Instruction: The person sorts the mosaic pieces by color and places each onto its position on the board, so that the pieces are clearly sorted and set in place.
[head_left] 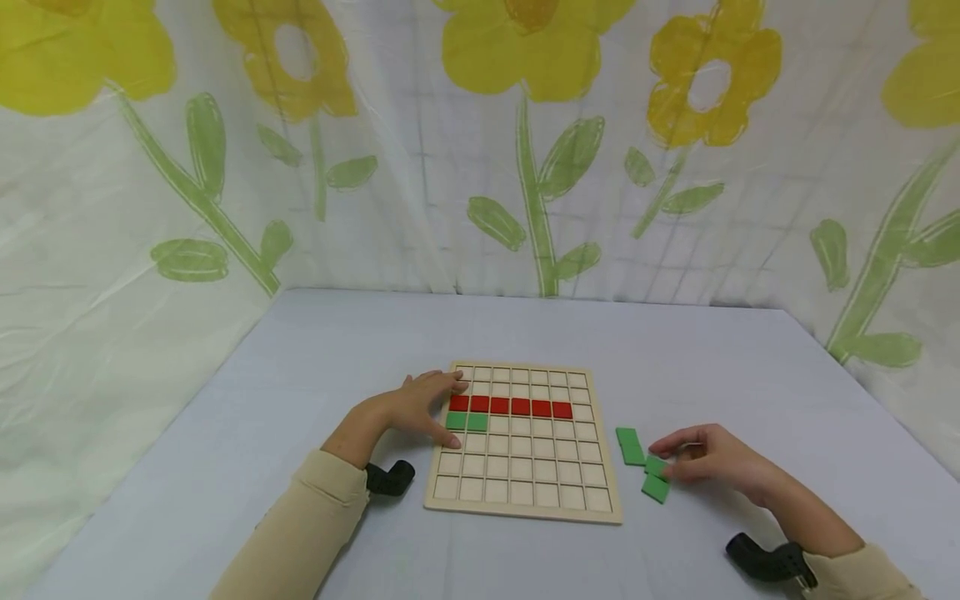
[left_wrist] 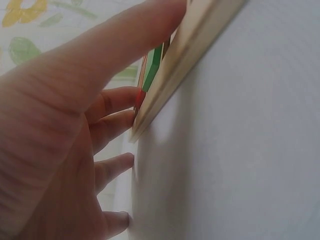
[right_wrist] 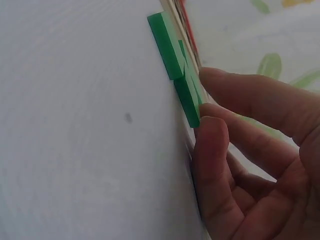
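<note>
A square wooden grid board (head_left: 522, 515) lies flat on the table. One of its rows holds several red tiles (head_left: 499, 406); two green tiles (head_left: 467, 422) fill the left end of the row below. My left hand (head_left: 420, 408) rests at the board's left side, fingers spread, with the thumb over the frame in the left wrist view. To the right of the board, my right hand (head_left: 723, 458) pinches a green tile (right_wrist: 187, 100) between thumb and a finger, the index finger raised above it. That tile overlaps another green tile (head_left: 655, 488) beside it.
More green tile (head_left: 631, 447) surface shows between the board and the right hand, close to the board's right edge. The pale table (head_left: 360, 333) ends at a hanging sheet (head_left: 375, 225) printed with yellow flowers. Black wrist straps (head_left: 768, 560) sit at both sleeves.
</note>
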